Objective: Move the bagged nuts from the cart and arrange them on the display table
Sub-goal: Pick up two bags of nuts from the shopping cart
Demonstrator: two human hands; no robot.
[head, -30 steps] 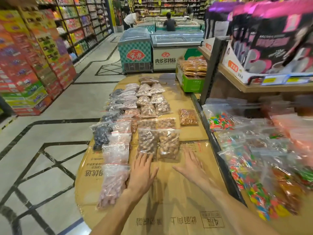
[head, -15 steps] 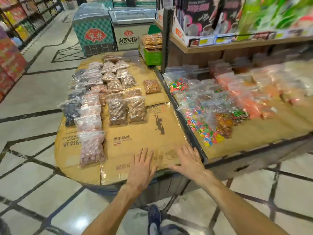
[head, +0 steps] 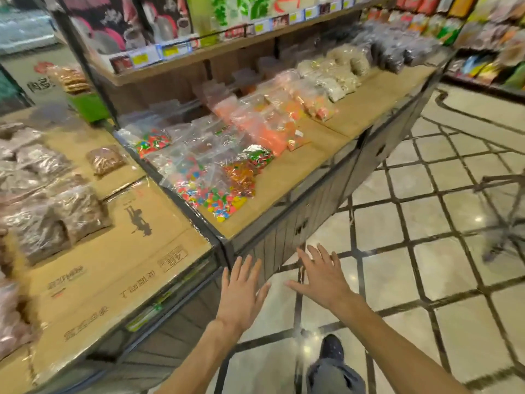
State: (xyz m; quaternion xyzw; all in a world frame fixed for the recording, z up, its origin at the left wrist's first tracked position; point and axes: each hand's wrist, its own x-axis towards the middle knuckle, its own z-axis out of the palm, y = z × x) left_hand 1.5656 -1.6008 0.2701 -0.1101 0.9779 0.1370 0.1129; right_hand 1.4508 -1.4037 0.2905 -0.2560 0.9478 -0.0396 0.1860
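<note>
Clear bags of brown nuts [head: 76, 211] lie in rows on the cardboard-covered display table [head: 119, 268] at the left; one bag [head: 106, 160] lies apart near the table's right edge. My left hand [head: 241, 294] hovers open off the table's near corner, above the floor, holding nothing. My right hand [head: 321, 275] is beside it, fingers spread, also empty. A blurred wire cart [head: 508, 211] shows at the right edge; its contents cannot be made out.
A second cardboard-topped counter [head: 295, 166] holds bags of coloured candy [head: 216, 191], orange sweets and pale nuts. A wooden shelf [head: 227, 46] with boxed goods rises behind it. Tiled floor [head: 426, 280] spreads to the right. My shoe [head: 331, 346] is below.
My view has swung right and I have stepped back. Both hands left the table top and now hang over the floor by its corner. The cart has come into view at right.
</note>
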